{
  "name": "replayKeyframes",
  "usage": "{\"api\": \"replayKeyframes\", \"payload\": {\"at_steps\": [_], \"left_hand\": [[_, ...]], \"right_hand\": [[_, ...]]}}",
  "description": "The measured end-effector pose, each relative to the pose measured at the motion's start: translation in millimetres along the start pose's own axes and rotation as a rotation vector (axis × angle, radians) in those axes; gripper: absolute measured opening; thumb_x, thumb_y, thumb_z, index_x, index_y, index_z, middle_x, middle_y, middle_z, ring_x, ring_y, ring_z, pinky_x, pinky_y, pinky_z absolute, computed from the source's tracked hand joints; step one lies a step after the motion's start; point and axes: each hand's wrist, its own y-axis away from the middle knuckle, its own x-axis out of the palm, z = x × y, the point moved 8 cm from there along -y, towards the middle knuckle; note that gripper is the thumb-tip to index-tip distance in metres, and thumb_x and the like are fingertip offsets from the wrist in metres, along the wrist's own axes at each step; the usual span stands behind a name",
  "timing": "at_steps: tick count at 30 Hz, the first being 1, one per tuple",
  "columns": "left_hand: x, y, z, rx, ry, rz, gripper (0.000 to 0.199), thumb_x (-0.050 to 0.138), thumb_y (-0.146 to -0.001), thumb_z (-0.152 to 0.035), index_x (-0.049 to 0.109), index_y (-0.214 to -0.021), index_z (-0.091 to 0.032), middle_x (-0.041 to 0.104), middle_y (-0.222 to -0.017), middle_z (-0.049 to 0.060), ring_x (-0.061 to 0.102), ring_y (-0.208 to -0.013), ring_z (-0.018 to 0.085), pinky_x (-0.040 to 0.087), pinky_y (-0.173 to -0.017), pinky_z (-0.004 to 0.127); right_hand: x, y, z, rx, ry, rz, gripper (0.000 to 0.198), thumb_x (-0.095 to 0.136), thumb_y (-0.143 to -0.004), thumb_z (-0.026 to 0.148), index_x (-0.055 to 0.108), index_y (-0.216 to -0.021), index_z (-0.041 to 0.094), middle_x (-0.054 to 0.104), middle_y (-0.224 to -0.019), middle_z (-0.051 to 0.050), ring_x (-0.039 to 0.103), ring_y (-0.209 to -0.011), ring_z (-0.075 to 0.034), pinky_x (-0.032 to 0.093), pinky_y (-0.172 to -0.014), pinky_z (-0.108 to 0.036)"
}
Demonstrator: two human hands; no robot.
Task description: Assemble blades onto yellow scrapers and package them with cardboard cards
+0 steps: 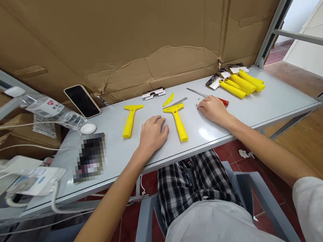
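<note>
Yellow scraper (180,126) sits on the grey tabletop (118,153) between the two hands in the head view, and a second yellow scraper (130,124) lies left of the left hand, so that's two loose ones. Left hand (153,133) rests palm-down near the middle scraper, fingers loosely side by side with the thumb out, holding nothing. Right hand (213,110) has its fingertips bunched by a few tiny metal bits (197,106), too small to count properly; can't tell if it's pinching one. It also covers the middle of one screwdriver (224,102), red end poking out. Past the middle scraper: one metal blade (179,101), one small yellow piece (169,99) and one card (153,93). Far right there's a bunch of yellow handles (242,83), looks like four, overlapping. Over left, one bottle (52,112) and one propped-up phone (83,101).
</note>
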Motion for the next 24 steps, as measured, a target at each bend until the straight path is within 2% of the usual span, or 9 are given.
{"api": "replayKeyframes", "payload": {"at_steps": [2, 5, 8, 11, 15, 20, 24], "left_hand": [[-14.7, -6.9, -15.0, -0.042, 0.022, -0.041, 0.047, 0.05, -0.112, -0.038, 0.083, -0.136, -0.014, 0.079, -0.149, 0.018, 0.072, -0.142, 0.04, 0.054, -0.125, 0.056], [-26.1, -23.9, -38.9, -0.115, 0.071, -0.007, 0.05, 0.049, -0.113, -0.046, 0.08, -0.141, -0.019, 0.086, -0.13, 0.014, 0.08, -0.122, 0.037, 0.062, -0.105, 0.052], [-25.4, -45.0, -58.2, -0.128, -0.029, 0.075, 0.057, 0.054, -0.109, -0.051, 0.07, -0.154, -0.02, 0.085, -0.131, 0.018, 0.081, -0.12, 0.044, 0.063, -0.098, 0.055], [-18.0, -60.9, -66.0, -0.121, -0.109, 0.165, 0.058, 0.059, -0.106, -0.05, 0.068, -0.155, -0.019, 0.083, -0.133, 0.022, 0.08, -0.121, 0.047, 0.064, -0.096, 0.056], [-13.5, -67.1, -69.0, -0.068, -0.138, 0.237, 0.054, 0.061, -0.104, -0.039, 0.07, -0.154, -0.02, 0.082, -0.135, 0.022, 0.079, -0.123, 0.046, 0.065, -0.099, 0.055], [-13.1, -62.1, -74.1, 0.034, -0.163, 0.23, 0.058, 0.054, -0.106, -0.025, 0.069, -0.162, -0.023, 0.082, -0.139, 0.022, 0.08, -0.125, 0.041, 0.064, -0.106, 0.054], [-10.5, -58.5, -74.8, 0.085, -0.127, 0.176, 0.059, 0.054, -0.103, -0.018, 0.075, -0.158, -0.019, 0.084, -0.132, 0.025, 0.081, -0.12, 0.044, 0.065, -0.101, 0.056]], "right_hand": [[0.4, 0.9, -0.4, -0.006, 0.003, -0.015, 0.042, 0.047, -0.115, 0.029, 0.087, -0.123, 0.017, 0.08, -0.126, -0.014, 0.066, -0.12, -0.024, 0.046, -0.106, -0.036], [0.4, 2.2, -1.1, 0.004, 0.021, -0.016, 0.043, 0.046, -0.116, 0.03, 0.086, -0.124, 0.017, 0.08, -0.127, -0.014, 0.066, -0.121, -0.024, 0.046, -0.107, -0.036], [-0.8, 3.1, -0.6, 0.017, 0.033, -0.001, 0.043, 0.045, -0.117, 0.031, 0.085, -0.127, 0.017, 0.079, -0.13, -0.014, 0.067, -0.125, -0.025, 0.046, -0.108, -0.037], [-1.9, 4.1, 0.0, 0.027, 0.026, 0.014, 0.042, 0.046, -0.117, 0.03, 0.084, -0.128, 0.017, 0.079, -0.132, -0.014, 0.068, -0.127, -0.026, 0.046, -0.108, -0.037], [-2.5, 5.4, 0.6, 0.024, -0.011, 0.009, 0.04, 0.047, -0.116, 0.029, 0.084, -0.127, 0.017, 0.079, -0.131, -0.013, 0.067, -0.127, -0.025, 0.045, -0.107, -0.036], [-3.1, 6.2, 0.0, 0.021, -0.068, -0.029, 0.041, 0.047, -0.115, 0.028, 0.085, -0.124, 0.016, 0.079, -0.126, -0.013, 0.064, -0.121, -0.024, 0.043, -0.106, -0.038], [-2.5, 6.5, -0.8, 0.022, -0.106, -0.028, 0.04, 0.048, -0.114, 0.028, 0.085, -0.125, 0.017, 0.078, -0.131, -0.013, 0.06, -0.125, -0.026, 0.044, -0.107, -0.04]]}}
